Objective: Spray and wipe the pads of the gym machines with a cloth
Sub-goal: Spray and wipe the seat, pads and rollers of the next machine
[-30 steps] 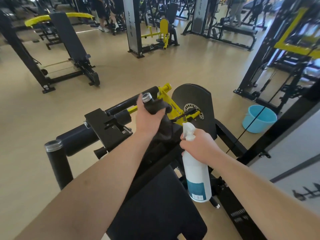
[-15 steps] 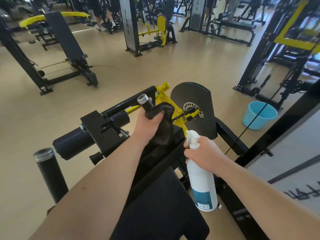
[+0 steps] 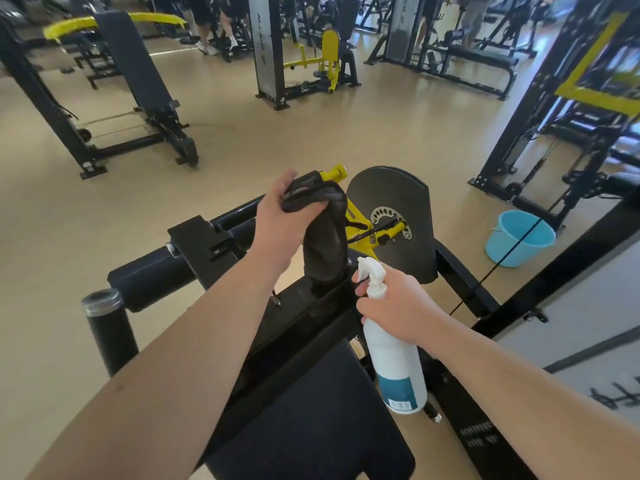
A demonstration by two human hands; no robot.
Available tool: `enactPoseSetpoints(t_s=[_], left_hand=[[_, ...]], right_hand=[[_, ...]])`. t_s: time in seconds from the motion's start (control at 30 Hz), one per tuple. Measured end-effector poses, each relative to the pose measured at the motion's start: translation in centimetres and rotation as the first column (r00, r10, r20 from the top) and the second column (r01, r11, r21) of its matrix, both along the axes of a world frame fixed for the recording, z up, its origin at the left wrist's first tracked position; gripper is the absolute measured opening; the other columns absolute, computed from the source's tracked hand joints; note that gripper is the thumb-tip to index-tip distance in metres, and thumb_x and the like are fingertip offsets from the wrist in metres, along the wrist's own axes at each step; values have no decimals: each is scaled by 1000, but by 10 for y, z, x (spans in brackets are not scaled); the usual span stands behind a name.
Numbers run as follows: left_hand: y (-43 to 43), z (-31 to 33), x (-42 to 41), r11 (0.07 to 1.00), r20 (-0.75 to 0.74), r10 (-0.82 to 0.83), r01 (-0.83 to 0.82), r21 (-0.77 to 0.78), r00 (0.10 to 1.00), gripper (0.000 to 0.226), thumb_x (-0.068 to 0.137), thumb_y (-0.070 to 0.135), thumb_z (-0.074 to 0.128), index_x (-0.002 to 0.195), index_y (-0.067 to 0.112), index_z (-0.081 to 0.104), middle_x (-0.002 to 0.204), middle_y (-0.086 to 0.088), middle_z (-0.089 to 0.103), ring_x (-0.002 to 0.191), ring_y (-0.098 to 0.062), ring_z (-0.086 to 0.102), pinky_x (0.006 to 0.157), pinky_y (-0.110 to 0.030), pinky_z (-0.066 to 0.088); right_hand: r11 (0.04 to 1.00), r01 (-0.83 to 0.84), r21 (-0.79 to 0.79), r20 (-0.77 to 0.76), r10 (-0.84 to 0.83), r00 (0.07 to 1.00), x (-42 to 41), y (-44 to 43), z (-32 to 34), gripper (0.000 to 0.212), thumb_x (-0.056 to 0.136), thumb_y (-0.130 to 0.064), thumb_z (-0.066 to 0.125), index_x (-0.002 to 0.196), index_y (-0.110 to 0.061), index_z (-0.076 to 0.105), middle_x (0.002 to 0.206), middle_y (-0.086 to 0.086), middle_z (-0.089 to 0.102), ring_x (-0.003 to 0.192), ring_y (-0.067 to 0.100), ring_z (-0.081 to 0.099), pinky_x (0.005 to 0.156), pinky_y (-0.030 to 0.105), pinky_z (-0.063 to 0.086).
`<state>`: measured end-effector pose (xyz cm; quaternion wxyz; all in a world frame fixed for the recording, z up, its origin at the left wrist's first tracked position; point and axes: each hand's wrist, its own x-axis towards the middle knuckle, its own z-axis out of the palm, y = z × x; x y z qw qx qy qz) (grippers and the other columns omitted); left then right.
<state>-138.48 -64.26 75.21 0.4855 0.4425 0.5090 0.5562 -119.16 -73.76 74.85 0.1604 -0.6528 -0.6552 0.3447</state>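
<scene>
Head view: dark crumpled cloth (image 3: 323, 237) hangs limp.

Floor (image 3: 398, 133): tan, glossy | bench (image 3: 138, 81): black, inclined, left | bucket (image 3: 519, 237): blue, right, on floor | machines (image 3: 311, 57): black-yellow, rear | wall (image 3: 588, 323): grey, right

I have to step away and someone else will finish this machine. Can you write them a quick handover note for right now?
Left hand: closed on the dark cloth, which is over the handle end by the yellow lever.
Right hand: holding the spray bottle upright beside the frame.
Blue bucket stands on the floor to the right.
Done: cannot tell which pads were wiped.
Left: roller pad, seat pad, then the other machines.
</scene>
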Motion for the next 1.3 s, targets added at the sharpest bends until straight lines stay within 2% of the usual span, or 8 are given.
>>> enactPoseSetpoints(t_s=[0.17,0.23,0.33,0.47,0.73,0.87,1.13,1.3], left_hand=[[-1,-10,13,998,66,-8,12,-64,998,74,76,32,80,144,27,51,127,-9,67,120,-29,65,103,-44,53],[0,-23,17,989,-27,-102,98,-109,994,52,77,38,76,126,49,61,121,-6,71,115,-28,68,104,-50,52],[-3,-36,20,944,-304,-317,268,-191,898,54,80,45,77,131,38,58,129,-2,68,118,-21,64,109,-50,47],[-18,-24,22,978,-356,-207,179,-109,911,36,82,28,83,93,44,53,111,1,71,108,-20,66,100,-38,48],[-19,9,0,983,-151,129,-106,153,980,26,82,30,78,108,30,74,98,8,75,101,-15,69,103,-51,52],[-43,-11,-8,971,-166,234,-221,93,958,33,88,34,74,120,33,75,107,16,76,106,-5,68,102,-38,54],[-101,-17,-17,995,-257,95,-101,-12,962,36,95,32,71,127,42,59,99,19,65,93,-4,67,80,-25,61],[-134,-10,-9,998,-344,-61,49,-43,937,14,96,45,66,96,33,71,86,8,72,89,-10,70,88,-47,61]], right_hand=[[998,59,29,-111,-56,992,-13,10,5,15,89,-26,68,97,-34,58,87,-8,65,85,17,66,81,40,62],[998,61,18,-138,-58,989,-13,9,4,17,89,-25,68,96,-37,58,86,-10,65,84,16,67,79,38,62],[1000,24,-12,-85,-25,996,-12,5,0,16,88,-27,68,94,-38,57,87,-6,67,82,16,69,78,40,63],[999,-22,-42,-54,20,998,-12,-2,1,17,89,-25,68,96,-36,56,90,0,69,85,20,70,81,45,63],[1000,-9,-16,-31,8,999,-15,-3,7,16,92,-24,68,94,-35,57,85,-5,67,85,20,68,77,36,62],[1000,4,-1,-27,-4,1000,-17,-6,6,15,90,-27,68,94,-37,57,85,-8,67,82,16,69,75,35,63],[1000,5,-10,-41,-6,999,-27,-30,7,13,89,-31,65,92,-39,55,88,0,68,82,19,70,77,47,64],[1000,-7,14,-66,8,998,-25,-53,7,9,90,-26,66,96,-30,61,89,-2,69,84,17,69,81,47,63]])
